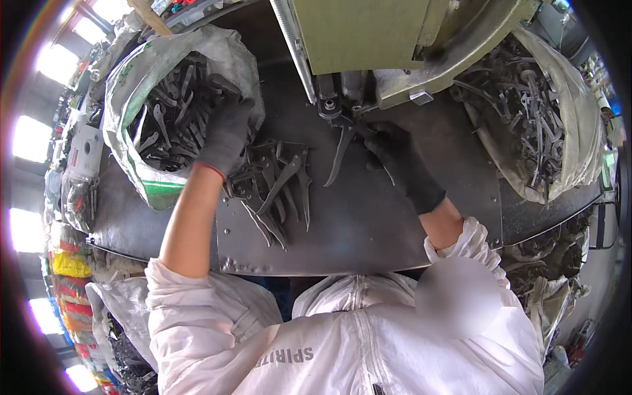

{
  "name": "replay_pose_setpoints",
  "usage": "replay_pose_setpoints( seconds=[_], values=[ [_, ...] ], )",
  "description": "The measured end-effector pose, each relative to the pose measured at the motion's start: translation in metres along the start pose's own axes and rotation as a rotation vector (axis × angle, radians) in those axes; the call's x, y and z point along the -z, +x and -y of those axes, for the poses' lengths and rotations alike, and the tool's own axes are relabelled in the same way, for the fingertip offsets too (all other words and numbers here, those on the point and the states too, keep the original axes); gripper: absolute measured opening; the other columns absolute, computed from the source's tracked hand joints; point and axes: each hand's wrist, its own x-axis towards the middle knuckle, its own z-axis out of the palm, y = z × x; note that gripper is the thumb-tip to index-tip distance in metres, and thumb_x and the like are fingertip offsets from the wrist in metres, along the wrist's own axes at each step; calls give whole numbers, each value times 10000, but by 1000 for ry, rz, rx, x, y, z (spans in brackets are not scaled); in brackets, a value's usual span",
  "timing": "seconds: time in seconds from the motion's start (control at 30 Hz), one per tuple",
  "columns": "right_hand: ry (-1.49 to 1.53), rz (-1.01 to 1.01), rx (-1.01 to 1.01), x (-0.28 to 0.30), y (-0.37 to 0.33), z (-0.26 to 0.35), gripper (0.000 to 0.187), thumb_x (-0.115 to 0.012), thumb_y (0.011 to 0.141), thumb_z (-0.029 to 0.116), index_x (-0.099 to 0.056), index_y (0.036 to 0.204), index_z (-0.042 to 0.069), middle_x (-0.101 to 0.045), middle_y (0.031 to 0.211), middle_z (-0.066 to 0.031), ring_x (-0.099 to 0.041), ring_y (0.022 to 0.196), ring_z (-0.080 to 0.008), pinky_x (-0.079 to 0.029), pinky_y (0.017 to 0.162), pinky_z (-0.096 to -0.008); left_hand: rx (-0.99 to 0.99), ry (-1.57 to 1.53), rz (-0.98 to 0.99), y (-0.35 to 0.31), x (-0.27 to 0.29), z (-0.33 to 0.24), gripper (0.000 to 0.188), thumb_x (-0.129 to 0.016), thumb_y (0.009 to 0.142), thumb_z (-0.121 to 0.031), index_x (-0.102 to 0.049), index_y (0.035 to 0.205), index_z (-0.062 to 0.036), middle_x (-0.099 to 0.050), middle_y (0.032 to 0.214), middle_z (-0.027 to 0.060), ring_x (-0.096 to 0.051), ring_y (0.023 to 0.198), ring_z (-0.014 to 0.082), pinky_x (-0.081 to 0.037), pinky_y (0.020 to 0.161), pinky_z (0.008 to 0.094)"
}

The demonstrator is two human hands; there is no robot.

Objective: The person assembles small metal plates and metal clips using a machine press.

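My right hand (398,158), in a dark glove, is closed around a plier-like metal tool (340,155). One curved handle of it points toward me, and its upper end sits under the head (329,104) of a green press. My left hand (227,131), in a grey glove, reaches into the white sack (247,56) at the left, over its right side. Its fingers are partly hidden among loose curved metal handles (161,118). Just right of that sack, a pile of similar plier-like pieces (283,178) lies on the dark metal table (368,230).
The green press body (362,36) overhangs the back of the table. At the right stands another open sack (579,131), full of slim metal parts (536,125). More sacks (122,296) stand below the table's front edge. Stacked coloured bundles (72,283) line the far left.
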Motion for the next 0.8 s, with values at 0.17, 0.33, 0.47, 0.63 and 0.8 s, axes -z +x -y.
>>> replay_pose_setpoints(
  seconds=[0.17,0.33,0.47,0.63,0.8],
  values=[
    [-17,67,35,-10,-7,22,295,-550,798,59,-536,1074,-46,-591,795,-64,-528,570,-89,-412,493,-221,-265,-158,71,-13,-22,36,338,-545,704,15,-575,1032,-61,-471,1201,162,-457,1116,312,-401,909,379],
    [-100,25,-33,-8,-21,26,325,-544,783,65,-536,1090,-43,-609,795,-52,-545,625,-75,-432,538,-210,-2,-482,-10,-24,3,19,316,-558,780,-42,-549,1095,-54,-519,1132,158,-502,1077,289,-410,882,329],
    [-187,24,-36,-2,-16,10,341,-543,797,95,-520,1106,-44,-593,768,-48,-527,579,-76,-424,513,-219,184,-699,-93,-17,33,-21,280,-560,821,-101,-534,1093,-40,-580,968,148,-573,923,284,-440,779,321],
    [-183,51,-83,3,-11,-1,230,-523,834,107,-531,1001,-51,-532,677,-23,-489,522,-84,-407,469,-224,-141,-539,41,-20,73,-62,270,-599,812,-171,-553,1016,0,-577,771,145,-584,686,268,-435,596,346],
    [27,42,-2,-13,-14,-13,147,-549,821,73,-533,936,-17,-546,695,-39,-529,548,-94,-434,487,-237,-159,-949,169,-17,93,-116,266,-565,848,-150,-547,1045,29,-587,763,161,-576,625,236,-458,602,309]
  ],
)
